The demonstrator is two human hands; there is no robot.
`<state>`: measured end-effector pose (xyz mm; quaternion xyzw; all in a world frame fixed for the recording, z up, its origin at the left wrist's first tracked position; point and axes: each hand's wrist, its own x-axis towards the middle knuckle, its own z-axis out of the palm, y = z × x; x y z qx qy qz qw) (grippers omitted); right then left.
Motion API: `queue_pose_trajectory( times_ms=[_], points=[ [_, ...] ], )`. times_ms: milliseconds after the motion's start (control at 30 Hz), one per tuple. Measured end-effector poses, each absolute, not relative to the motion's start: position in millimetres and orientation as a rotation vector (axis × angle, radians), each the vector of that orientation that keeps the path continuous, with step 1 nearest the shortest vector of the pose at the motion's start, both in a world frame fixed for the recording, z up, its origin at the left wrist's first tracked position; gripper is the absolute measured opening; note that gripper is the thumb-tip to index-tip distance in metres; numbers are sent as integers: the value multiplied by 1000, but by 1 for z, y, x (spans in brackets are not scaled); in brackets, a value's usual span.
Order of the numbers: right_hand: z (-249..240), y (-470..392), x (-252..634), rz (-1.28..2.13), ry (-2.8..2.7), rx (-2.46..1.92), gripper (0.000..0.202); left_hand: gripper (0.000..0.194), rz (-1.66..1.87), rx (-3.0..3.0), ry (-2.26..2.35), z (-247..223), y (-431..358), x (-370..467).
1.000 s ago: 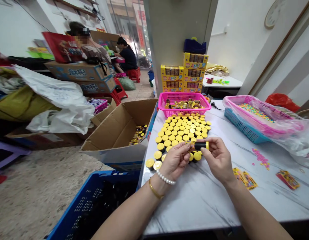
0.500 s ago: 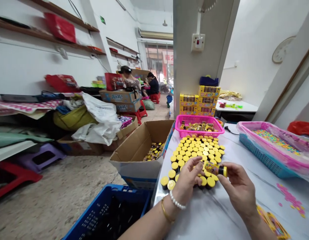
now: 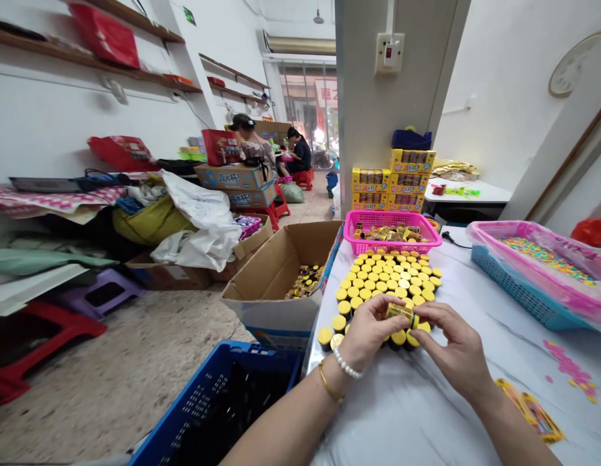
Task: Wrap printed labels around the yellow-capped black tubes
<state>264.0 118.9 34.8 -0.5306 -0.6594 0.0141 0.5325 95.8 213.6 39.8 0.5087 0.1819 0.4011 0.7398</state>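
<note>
A small labelled bottle with a yellow cap (image 3: 400,312) lies sideways between my hands, above the rows of similar bottles. My left hand (image 3: 371,329), wearing a pearl bracelet and a gold bangle, is closed on its label end. At the cap end, my right hand (image 3: 451,346) pinches with thumb and fingers. Below and beyond, many yellow-capped bottles (image 3: 378,285) stand upright in a close group on the white table (image 3: 427,401). Flat printed yellow pieces (image 3: 531,414) lie by my right forearm.
Behind the bottles stands a pink basket (image 3: 392,246) of loose wrapped pieces, then stacked yellow boxes (image 3: 407,184). A lined pink tray (image 3: 538,232) of coloured bits is at right. Left of the table are a cardboard box (image 3: 261,285) and a blue crate (image 3: 198,382). Two people sit far back.
My left hand has closed on the bottle's label end, where its fingers were looser before. Both hands have come nearer together. The camera view has tilted slightly down and shifted.
</note>
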Motion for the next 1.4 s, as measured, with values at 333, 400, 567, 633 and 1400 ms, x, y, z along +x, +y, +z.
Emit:
queue_pose_trajectory(
  times_ms=[333, 400, 567, 633, 1400],
  points=[
    [34, 118, 253, -128, -1595, -1192, 37, 43, 819, 1200, 408, 36, 212, 95],
    [34, 119, 251, 10, -1508, -1229, 33, 41, 840, 1242, 414, 36, 212, 96],
    [36, 118, 257, 0, -1485, -1238, 32, 48, 725, 1102, 360, 38, 213, 96],
    [33, 118, 258, -39, -1482, -1245, 32, 46, 732, 1095, 369, 38, 213, 96],
    [23, 130, 258, 1019, -965, -1137, 35, 47, 752, 1211, 455, 31, 215, 101]
  ],
)
